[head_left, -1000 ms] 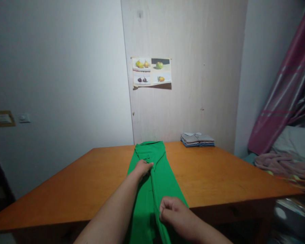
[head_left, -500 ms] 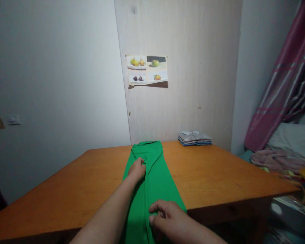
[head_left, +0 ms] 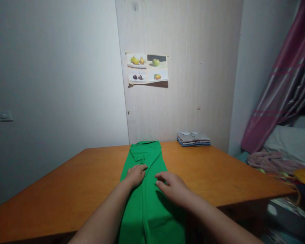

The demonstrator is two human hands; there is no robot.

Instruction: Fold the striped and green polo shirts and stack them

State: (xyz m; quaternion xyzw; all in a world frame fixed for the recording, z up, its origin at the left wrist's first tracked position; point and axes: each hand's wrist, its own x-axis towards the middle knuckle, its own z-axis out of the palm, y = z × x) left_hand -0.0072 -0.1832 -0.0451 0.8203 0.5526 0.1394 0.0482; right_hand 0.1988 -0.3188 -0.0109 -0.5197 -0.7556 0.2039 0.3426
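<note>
A green garment [head_left: 152, 210], folded into a long narrow strip, lies down the middle of an orange wooden table [head_left: 66, 189], from the far edge to the near edge. My left hand [head_left: 135, 173] rests palm down on its left half, fingers stretched forward. Beside it, my right hand [head_left: 170, 184] lies flat on the right half with fingers spread and pointing left. Neither hand grips the cloth. A central crease runs between the two hands.
A small stack of folded striped shirts [head_left: 193, 139] sits at the table's far right corner. A fruit picture [head_left: 147, 68] hangs on the pale wooden panel behind. A bed with a pink blanket [head_left: 271, 161] and a striped curtain [head_left: 287, 84] stand at the right.
My right hand, earlier pinching the cloth near the table's front edge, let go and moved forward to lie flat beside my left hand. My left hand opened and slid slightly back.
</note>
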